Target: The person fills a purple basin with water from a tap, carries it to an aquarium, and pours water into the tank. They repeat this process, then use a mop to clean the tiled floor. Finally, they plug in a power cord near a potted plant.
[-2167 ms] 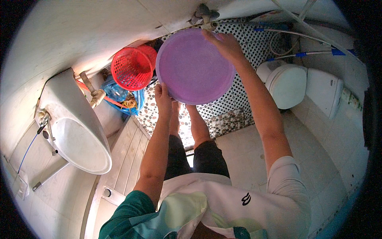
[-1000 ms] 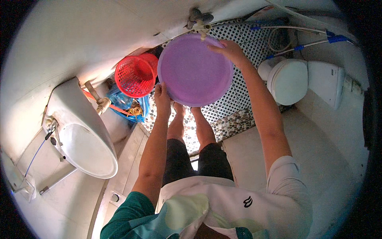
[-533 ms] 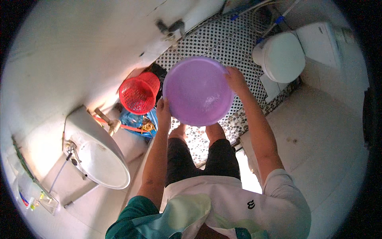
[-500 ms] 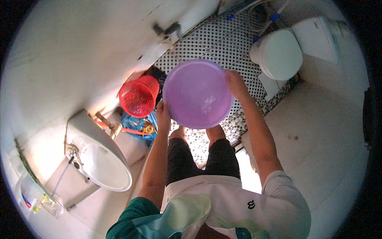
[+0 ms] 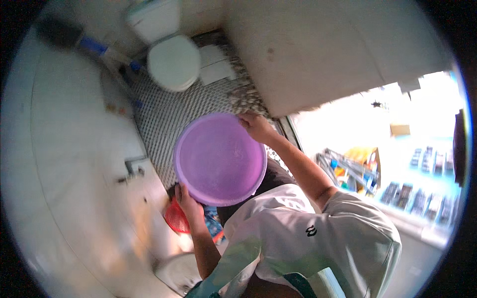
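Observation:
A round purple plastic basin [image 5: 218, 159] is held up in front of my body, its hollow side facing me. My left hand [image 5: 188, 202] grips the rim at the lower left, with the thumb over the edge. At the upper right of the rim, my right hand [image 5: 254, 126] is closed round the edge. The basin hides much of the tiled floor and most of my legs. I cannot make out any load in it.
A white toilet [image 5: 175, 63] stands at the far left. Below my left hand are a red plastic basket [image 5: 177, 218] and a white washbasin [image 5: 180, 272]. A wall tap [image 5: 133, 170] juts out at left. On the right, a bright doorway shows piled tools and goods [image 5: 350, 169].
My view and body have turned to the right, bringing the doorway into sight. The basin has come along in both hands and appears closer to my body.

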Demonstrator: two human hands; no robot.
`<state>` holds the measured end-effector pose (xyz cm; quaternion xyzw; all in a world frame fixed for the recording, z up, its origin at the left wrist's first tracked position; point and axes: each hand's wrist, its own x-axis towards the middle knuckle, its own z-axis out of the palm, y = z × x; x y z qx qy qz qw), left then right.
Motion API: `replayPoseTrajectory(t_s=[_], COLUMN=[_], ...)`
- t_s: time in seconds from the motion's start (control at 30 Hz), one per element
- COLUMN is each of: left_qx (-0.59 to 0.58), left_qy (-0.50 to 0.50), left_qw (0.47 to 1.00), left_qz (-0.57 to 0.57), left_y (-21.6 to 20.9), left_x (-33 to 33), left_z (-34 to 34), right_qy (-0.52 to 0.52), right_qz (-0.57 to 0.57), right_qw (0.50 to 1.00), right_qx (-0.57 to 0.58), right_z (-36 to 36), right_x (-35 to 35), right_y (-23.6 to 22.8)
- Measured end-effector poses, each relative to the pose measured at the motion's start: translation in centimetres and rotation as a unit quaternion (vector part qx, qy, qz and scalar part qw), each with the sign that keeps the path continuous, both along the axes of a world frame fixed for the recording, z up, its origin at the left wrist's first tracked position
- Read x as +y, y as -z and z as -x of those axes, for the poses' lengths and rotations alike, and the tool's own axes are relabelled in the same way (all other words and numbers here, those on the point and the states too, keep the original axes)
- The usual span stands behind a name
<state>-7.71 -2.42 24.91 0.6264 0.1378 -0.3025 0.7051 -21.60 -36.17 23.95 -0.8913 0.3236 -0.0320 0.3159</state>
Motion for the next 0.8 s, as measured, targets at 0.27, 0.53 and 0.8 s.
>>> replayPoseTrajectory(t_s=[0.27,0.53,0.8], left_qx=[0.002,0.057,0.110], left_qy=[0.226,0.378,0.515], left_qw=[0.973,0.921,0.843], left_qz=[0.052,0.075,0.105], left_y=[-9.9,-13.5,-14.3], left_x=[-9.5,-17.8,-25.1], left_z=[6.0,18.9,32.4], right_qy=[0.222,0.390,0.571], right_qz=[0.054,0.032,0.009], right_qw=[0.959,0.900,0.795], right_qx=[-0.167,-0.193,-0.206], right_z=[18.5,37.2,53.9], right_x=[0.3,1.0,3.6], right_y=[-8.9,-14.9,-18.8])
